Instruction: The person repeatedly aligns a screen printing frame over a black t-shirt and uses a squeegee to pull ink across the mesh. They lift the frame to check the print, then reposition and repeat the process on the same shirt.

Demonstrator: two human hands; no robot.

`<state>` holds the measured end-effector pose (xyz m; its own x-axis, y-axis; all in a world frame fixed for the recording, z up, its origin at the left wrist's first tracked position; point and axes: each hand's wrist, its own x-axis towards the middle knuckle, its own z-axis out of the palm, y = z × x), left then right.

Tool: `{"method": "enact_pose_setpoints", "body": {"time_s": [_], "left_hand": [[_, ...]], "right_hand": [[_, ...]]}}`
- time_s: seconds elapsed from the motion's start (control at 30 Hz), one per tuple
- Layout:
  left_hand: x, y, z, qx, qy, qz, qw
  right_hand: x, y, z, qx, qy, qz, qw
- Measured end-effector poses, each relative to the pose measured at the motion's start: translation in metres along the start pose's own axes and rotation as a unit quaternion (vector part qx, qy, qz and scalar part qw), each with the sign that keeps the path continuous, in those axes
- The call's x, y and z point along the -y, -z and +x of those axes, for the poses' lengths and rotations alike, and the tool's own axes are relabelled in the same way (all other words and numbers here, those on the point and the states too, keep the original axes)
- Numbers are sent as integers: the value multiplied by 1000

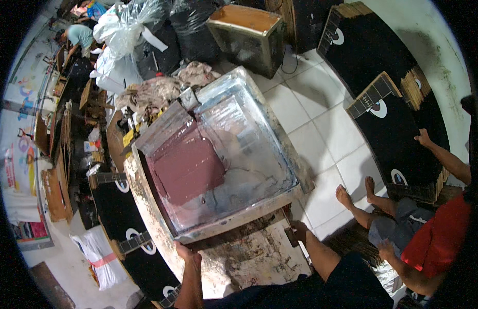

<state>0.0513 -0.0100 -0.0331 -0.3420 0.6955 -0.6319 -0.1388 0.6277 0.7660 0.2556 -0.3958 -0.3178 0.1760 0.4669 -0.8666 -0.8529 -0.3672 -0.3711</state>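
Observation:
A large wooden screen-printing frame (280,139) lies tilted on a stained work table (249,257). Dark red ink (190,167) covers the left part of its mesh. My left hand (188,253) grips the frame's near edge at its lower left corner. My right hand (299,230) is closed on a small wooden piece at the frame's near right corner. Black printed sheets with a guitar picture (123,206) lie stacked to the left of the table.
A person in a red shirt (434,242) sits on the tiled floor at right, one hand on a stack of black printed sheets (404,139). Plastic bags (130,31), rags and a wooden box (249,36) crowd the far side. Another person works far left.

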Motion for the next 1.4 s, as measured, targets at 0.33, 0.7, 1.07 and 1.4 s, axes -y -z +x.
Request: {"method": "enact_pose_setpoints", "body": {"time_s": [0.33, 0.7, 1.07, 1.4], "left_hand": [[5, 16, 25, 57, 3, -14, 998], [-11, 25, 50, 131, 1, 86, 988], [-40, 50, 59, 184, 13, 164, 969], [-47, 53, 51, 108, 25, 202, 973]], "right_hand": [[38, 46, 18, -94, -58, 277, 954], [309, 125, -173, -277, 307, 408, 814], [292, 83, -274, -458, 483, 296, 685], [305, 138, -227, -424, 497, 351, 670]]}}
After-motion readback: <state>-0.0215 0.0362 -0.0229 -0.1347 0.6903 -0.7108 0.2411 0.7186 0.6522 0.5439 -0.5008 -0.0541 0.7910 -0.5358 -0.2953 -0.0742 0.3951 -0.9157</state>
